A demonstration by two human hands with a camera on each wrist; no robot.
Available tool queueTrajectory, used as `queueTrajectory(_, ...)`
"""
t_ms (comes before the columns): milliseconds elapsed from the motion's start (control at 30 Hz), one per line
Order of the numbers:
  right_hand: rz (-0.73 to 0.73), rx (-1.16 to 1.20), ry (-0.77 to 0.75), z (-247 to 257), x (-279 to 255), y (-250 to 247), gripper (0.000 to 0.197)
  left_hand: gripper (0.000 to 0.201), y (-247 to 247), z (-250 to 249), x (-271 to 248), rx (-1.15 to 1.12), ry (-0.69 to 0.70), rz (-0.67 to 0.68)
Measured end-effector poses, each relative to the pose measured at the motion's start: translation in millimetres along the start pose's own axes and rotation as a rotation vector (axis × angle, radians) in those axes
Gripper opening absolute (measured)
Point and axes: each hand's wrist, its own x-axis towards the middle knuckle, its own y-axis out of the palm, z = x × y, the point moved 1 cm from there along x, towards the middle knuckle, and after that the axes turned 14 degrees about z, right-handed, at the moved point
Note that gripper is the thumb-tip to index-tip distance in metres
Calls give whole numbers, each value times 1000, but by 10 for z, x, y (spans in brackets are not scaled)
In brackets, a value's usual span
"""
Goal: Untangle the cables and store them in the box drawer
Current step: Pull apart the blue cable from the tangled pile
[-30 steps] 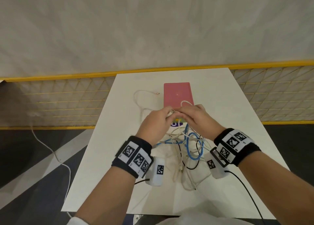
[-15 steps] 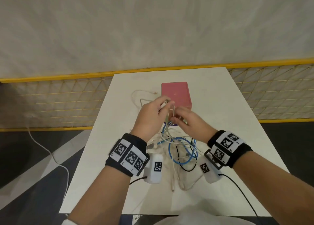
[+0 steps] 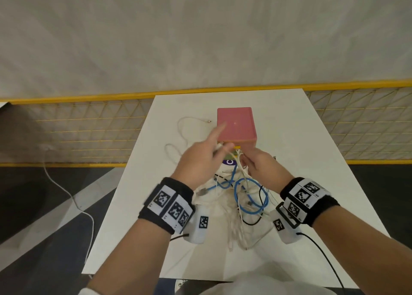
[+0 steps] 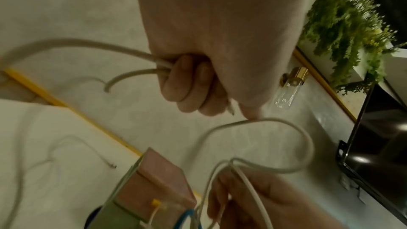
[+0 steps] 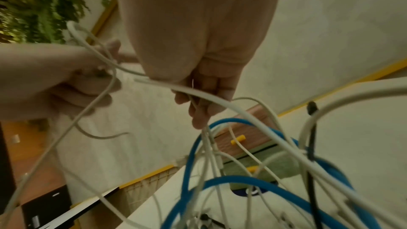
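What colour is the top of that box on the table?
Pink; the box top shows best in the head view.

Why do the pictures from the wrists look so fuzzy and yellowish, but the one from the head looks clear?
Head view: bright and even, the blue cable and pink box crisp, only the left hand slightly smeared. Left wrist view: dim and yellowish, the white cable and green plants streaked by blur. Right wrist view: the same dim tint, the right hand very close and soft, the cables bowed by the wide lens.

— Head view: bright, even, soft; faint shadows on the table (image 3: 301, 138) under the cables (image 3: 243, 196). Wide-angle bending at edges.

— Wrist views: dim, yellowish, grainy. Motion blur on foliage (image 4: 343, 29); near cables out of focus.
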Motion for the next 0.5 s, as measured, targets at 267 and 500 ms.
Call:
queueTrajectory(267,-170,-162,-78,168,-72,-177,28,24,83,242,44,-154,-84,191)
queueTrajectory(500,-142,-106,-86,365,-19,-247,21,24,43,112,46,-81,-89,135)
